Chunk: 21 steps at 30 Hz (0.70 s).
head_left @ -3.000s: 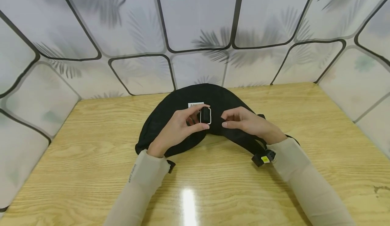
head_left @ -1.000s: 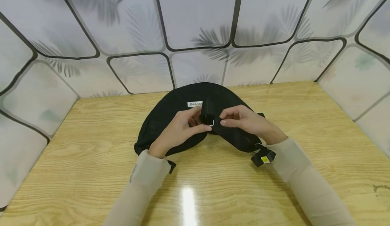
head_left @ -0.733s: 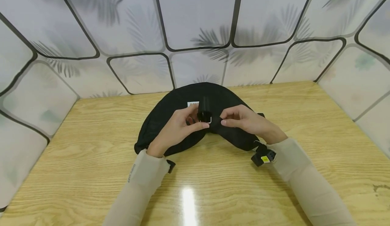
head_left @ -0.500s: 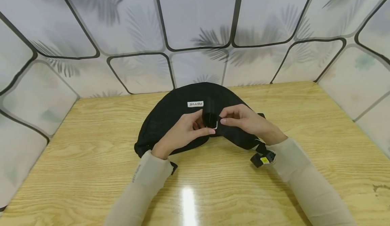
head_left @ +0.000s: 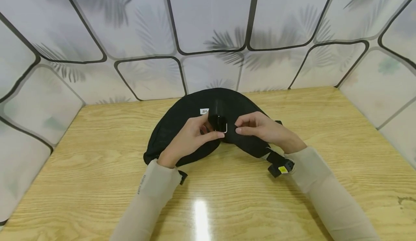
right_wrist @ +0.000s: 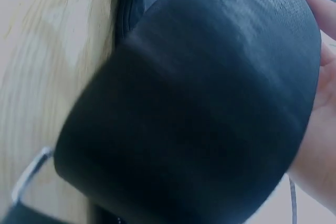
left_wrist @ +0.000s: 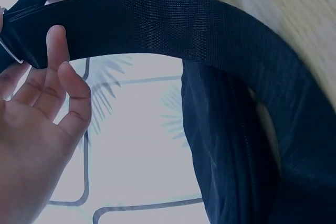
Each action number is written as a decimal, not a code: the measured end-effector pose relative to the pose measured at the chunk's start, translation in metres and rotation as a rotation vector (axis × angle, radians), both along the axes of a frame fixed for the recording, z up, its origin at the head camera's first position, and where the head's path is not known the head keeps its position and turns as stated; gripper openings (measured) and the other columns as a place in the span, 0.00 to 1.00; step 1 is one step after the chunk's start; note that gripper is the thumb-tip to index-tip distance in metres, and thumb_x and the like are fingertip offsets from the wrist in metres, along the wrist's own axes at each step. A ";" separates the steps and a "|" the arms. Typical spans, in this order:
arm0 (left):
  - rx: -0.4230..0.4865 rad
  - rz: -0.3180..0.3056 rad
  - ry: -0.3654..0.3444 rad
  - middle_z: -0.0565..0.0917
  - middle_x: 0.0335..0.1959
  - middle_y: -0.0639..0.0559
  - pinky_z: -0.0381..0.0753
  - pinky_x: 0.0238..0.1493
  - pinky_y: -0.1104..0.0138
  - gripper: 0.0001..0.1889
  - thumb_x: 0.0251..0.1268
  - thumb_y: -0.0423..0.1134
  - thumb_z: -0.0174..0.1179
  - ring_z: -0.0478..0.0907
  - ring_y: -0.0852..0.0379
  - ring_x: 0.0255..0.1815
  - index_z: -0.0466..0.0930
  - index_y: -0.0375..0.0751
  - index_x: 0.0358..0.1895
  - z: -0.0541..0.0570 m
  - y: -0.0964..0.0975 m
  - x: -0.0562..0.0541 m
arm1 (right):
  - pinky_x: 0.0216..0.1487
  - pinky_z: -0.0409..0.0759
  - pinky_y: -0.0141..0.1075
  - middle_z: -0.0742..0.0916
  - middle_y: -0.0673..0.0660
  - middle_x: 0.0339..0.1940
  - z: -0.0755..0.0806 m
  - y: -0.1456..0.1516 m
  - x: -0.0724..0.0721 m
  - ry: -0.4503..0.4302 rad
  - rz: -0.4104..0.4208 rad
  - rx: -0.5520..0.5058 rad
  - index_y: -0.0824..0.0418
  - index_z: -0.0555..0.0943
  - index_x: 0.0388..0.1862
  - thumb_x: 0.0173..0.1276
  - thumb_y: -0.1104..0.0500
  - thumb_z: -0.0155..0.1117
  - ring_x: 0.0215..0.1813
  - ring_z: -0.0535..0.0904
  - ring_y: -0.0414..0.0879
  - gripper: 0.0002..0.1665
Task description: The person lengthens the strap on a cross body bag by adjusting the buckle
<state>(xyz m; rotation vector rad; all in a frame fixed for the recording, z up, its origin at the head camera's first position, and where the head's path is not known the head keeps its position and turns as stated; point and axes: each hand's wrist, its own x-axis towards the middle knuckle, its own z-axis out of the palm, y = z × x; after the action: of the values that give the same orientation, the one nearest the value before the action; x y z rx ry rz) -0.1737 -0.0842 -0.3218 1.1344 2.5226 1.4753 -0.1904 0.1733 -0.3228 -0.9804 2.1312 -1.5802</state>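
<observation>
A black crescent-shaped bag (head_left: 182, 120) with a white label (head_left: 204, 111) lies on the table. Above it my left hand (head_left: 191, 134) pinches a metal strap slider (head_left: 226, 128) between thumb and fingers. A loop of black webbing strap (head_left: 217, 109) bulges up from that slider. Just to the right, my right hand (head_left: 260, 127) pinches the strap between thumb and forefinger. In the left wrist view the webbing (left_wrist: 157, 24) arches away from the slider. The right wrist view is mostly filled by a wide, blurred bend of strap (right_wrist: 184, 87), hiding the fingertips.
Near my right wrist is a black wrist camera (head_left: 281, 168) with a yellow sticker. A second metal fitting (right_wrist: 31, 174) shows at the lower left of the right wrist view. The wooden table (head_left: 97, 197) ends at a patterned cloth backdrop (head_left: 211, 71).
Over three seconds the strap loop at the slider has grown taller, covering part of the label. The left hand dipped right, then came back. The right hand has stayed nearly still.
</observation>
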 end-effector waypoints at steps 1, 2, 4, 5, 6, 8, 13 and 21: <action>0.000 -0.004 -0.006 0.83 0.35 0.55 0.79 0.39 0.61 0.10 0.69 0.35 0.67 0.79 0.59 0.36 0.81 0.38 0.50 -0.001 0.000 0.000 | 0.36 0.69 0.33 0.76 0.47 0.27 0.000 0.000 0.000 0.002 0.003 -0.007 0.75 0.79 0.39 0.75 0.73 0.54 0.32 0.70 0.42 0.06; -0.006 -0.011 -0.015 0.83 0.35 0.55 0.79 0.39 0.62 0.11 0.69 0.36 0.67 0.79 0.59 0.35 0.81 0.38 0.50 -0.002 0.001 0.000 | 0.36 0.69 0.33 0.76 0.47 0.27 -0.001 0.000 0.000 0.009 0.007 -0.016 0.75 0.79 0.38 0.75 0.74 0.54 0.32 0.70 0.42 0.07; -0.018 -0.038 -0.038 0.83 0.34 0.55 0.79 0.38 0.63 0.11 0.70 0.36 0.67 0.79 0.60 0.34 0.81 0.38 0.51 -0.004 0.004 0.000 | 0.38 0.72 0.33 0.78 0.47 0.28 -0.001 -0.002 -0.001 0.022 0.020 -0.040 0.76 0.79 0.38 0.75 0.74 0.53 0.33 0.72 0.42 0.07; -0.026 -0.052 -0.049 0.83 0.34 0.55 0.79 0.37 0.63 0.10 0.70 0.36 0.67 0.79 0.60 0.34 0.81 0.38 0.50 -0.004 0.006 0.000 | 0.39 0.73 0.32 0.79 0.47 0.28 -0.001 -0.002 -0.001 0.024 0.024 -0.051 0.76 0.79 0.38 0.75 0.74 0.53 0.33 0.73 0.42 0.07; -0.032 -0.065 -0.054 0.83 0.34 0.55 0.79 0.37 0.64 0.10 0.70 0.37 0.67 0.79 0.60 0.34 0.82 0.38 0.50 -0.005 0.007 0.001 | 0.41 0.74 0.32 0.80 0.47 0.29 -0.001 -0.003 -0.001 0.029 0.027 -0.059 0.76 0.79 0.38 0.75 0.74 0.53 0.34 0.74 0.42 0.07; -0.039 -0.081 -0.060 0.83 0.34 0.55 0.79 0.36 0.64 0.10 0.69 0.37 0.67 0.79 0.60 0.33 0.81 0.39 0.49 -0.006 0.010 0.001 | 0.43 0.76 0.32 0.82 0.48 0.31 -0.002 -0.004 -0.001 0.034 0.029 -0.072 0.77 0.79 0.38 0.75 0.75 0.53 0.36 0.76 0.42 0.07; -0.049 -0.084 -0.087 0.83 0.36 0.53 0.80 0.36 0.64 0.12 0.67 0.36 0.70 0.79 0.61 0.33 0.81 0.39 0.50 -0.008 0.009 0.003 | 0.45 0.78 0.32 0.84 0.48 0.33 -0.002 -0.009 0.000 0.017 0.003 -0.068 0.77 0.79 0.38 0.74 0.75 0.53 0.38 0.77 0.41 0.07; -0.099 -0.057 -0.072 0.83 0.35 0.54 0.81 0.35 0.66 0.16 0.66 0.34 0.70 0.80 0.61 0.32 0.80 0.38 0.55 -0.006 0.007 0.003 | 0.48 0.78 0.33 0.84 0.51 0.36 0.000 -0.015 0.004 -0.017 -0.130 -0.058 0.74 0.79 0.44 0.74 0.74 0.57 0.41 0.79 0.42 0.05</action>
<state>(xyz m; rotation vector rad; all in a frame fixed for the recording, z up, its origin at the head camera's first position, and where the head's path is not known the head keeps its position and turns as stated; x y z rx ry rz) -0.1706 -0.0770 -0.3281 1.1083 2.4635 1.3372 -0.1864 0.1581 -0.3224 -0.8590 2.1884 -1.7134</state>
